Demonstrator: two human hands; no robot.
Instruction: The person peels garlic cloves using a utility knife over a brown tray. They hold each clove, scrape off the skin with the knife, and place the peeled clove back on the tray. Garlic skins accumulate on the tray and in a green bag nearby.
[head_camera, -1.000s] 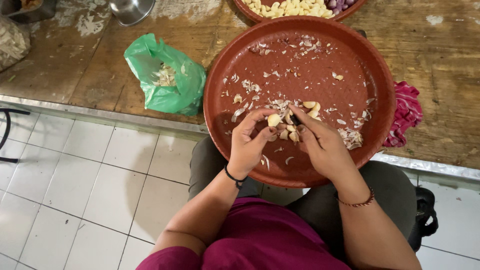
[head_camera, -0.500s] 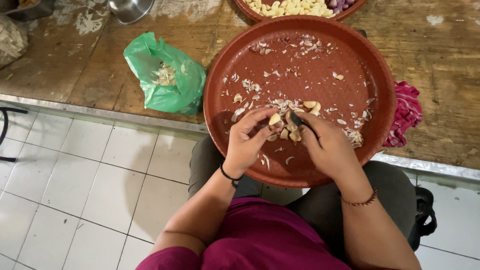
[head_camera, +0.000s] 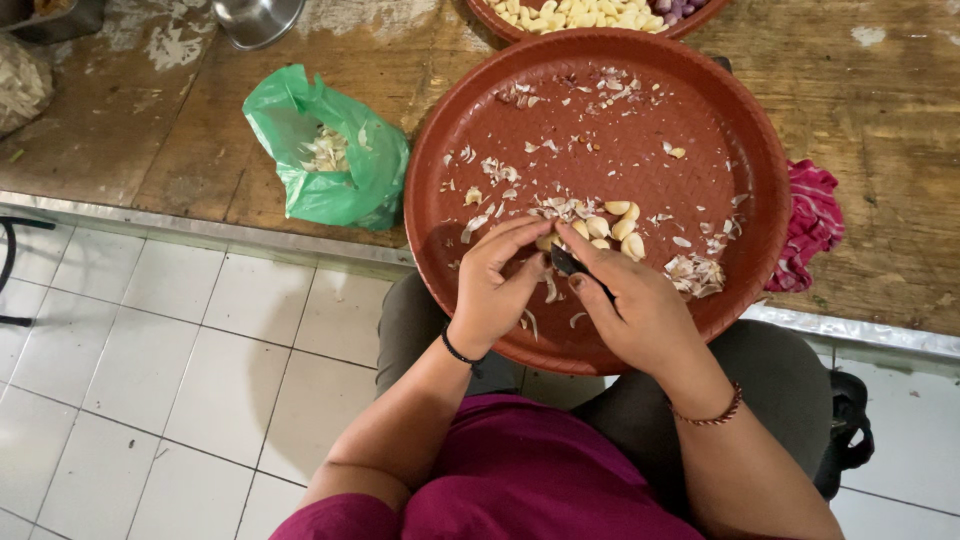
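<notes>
Centrally, the left hand (head_camera: 497, 283) and right hand (head_camera: 632, 305) meet over the near half of a round brown tray (head_camera: 760, 160). The left fingers curl together, pinching a garlic clove (head_camera: 547, 242) at their tips. The right hand is closed around a small dark knife (head_camera: 566, 263), its blade touching that clove. Just beyond the fingertips lies a cluster of cloves (head_camera: 612, 223); papery skins (head_camera: 694, 273) lie to the right of the right hand. Left of the left hand, well apart, sits a green bag (head_camera: 360, 185) holding more skins. Right of the tray, a pink cloth (head_camera: 810, 225) rests on the wooden table (head_camera: 880, 110).
</notes>
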